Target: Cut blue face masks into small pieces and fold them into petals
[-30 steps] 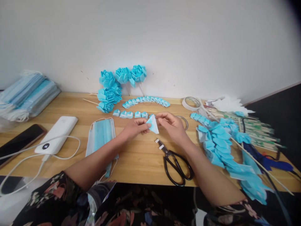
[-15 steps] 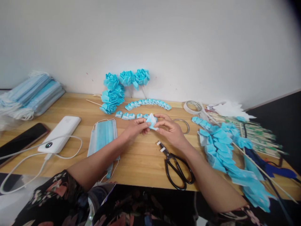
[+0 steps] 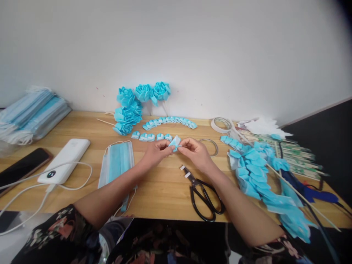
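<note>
Between my two hands is a small folded piece of blue-and-white mask fabric [image 3: 175, 142], its pointed end up. The fingertips of my left hand [image 3: 157, 151] pinch its left side. My right hand [image 3: 194, 151] grips the lower right corner between thumb and fingers. Just behind it runs a short row of folded fabric pieces [image 3: 147, 137], partly covered by my hands. Farther back, a curved row of similar pieces [image 3: 169, 121] lies on the wooden table [image 3: 162, 187]. Black-handled scissors [image 3: 202, 194] rest below my right hand.
Blue fabric flowers [image 3: 129, 110] on sticks are by the wall. Face masks lie in a stack [image 3: 35, 113] and a smaller pile [image 3: 118, 161]. A power bank [image 3: 66, 157], phone [image 3: 24, 165], tape roll [image 3: 220, 125], cut blue fabric [image 3: 254, 172] and blue-handled tool [image 3: 320, 195] surround the workspace.
My right fingers have drawn in from spread to a closer pinch at the piece's lower right corner, which now looks more folded. The whole view has shifted slightly.
</note>
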Demonstrator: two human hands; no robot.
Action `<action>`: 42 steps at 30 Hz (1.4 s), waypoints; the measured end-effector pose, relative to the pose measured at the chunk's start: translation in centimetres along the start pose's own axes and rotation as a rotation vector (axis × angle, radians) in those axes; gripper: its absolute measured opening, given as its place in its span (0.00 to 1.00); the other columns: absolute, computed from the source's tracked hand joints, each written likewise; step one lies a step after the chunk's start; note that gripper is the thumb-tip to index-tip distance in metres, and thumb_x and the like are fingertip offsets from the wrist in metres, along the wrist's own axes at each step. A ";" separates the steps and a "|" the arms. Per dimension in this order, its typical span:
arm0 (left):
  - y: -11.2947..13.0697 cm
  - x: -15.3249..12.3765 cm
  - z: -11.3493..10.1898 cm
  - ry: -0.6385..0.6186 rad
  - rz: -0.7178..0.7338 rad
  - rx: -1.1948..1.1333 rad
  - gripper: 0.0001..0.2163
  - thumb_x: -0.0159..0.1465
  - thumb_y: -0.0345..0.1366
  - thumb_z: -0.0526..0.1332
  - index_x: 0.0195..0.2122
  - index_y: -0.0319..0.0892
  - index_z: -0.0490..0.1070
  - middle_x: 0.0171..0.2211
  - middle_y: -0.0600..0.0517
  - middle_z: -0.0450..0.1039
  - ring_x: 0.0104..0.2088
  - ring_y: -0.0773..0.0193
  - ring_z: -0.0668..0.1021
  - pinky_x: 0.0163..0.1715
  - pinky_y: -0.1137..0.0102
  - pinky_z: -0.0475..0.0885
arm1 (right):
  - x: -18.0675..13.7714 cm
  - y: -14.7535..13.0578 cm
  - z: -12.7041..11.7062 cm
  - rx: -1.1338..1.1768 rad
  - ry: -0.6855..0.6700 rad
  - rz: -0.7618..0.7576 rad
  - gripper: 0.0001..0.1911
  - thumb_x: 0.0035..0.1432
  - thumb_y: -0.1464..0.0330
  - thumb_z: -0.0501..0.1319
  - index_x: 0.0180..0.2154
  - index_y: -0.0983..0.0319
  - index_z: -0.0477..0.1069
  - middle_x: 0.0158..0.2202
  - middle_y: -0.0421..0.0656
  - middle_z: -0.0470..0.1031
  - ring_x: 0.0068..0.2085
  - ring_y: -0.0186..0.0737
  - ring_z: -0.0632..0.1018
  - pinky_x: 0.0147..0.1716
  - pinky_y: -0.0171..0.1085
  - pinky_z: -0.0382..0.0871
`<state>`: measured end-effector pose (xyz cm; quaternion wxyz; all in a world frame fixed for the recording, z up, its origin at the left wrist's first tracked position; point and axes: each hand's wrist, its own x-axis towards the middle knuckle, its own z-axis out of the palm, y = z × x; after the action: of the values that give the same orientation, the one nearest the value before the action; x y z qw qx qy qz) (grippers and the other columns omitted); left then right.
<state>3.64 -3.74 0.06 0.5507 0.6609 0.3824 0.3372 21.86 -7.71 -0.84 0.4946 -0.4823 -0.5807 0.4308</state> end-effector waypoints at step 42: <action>-0.1 -0.2 0.1 -0.202 -0.043 0.090 0.14 0.58 0.45 0.60 0.24 0.39 0.67 0.21 0.57 0.62 0.23 0.71 0.65 0.25 0.74 0.58 | -0.4 -0.8 0.1 -0.263 0.058 -0.225 0.04 0.57 0.66 0.65 0.35 0.59 0.76 0.32 0.40 0.78 0.32 0.37 0.77 0.34 0.37 0.70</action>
<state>3.59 -3.97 -0.03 0.5632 0.7072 0.3539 0.2396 21.71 -8.19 -0.16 0.4888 -0.4873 -0.6678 0.2787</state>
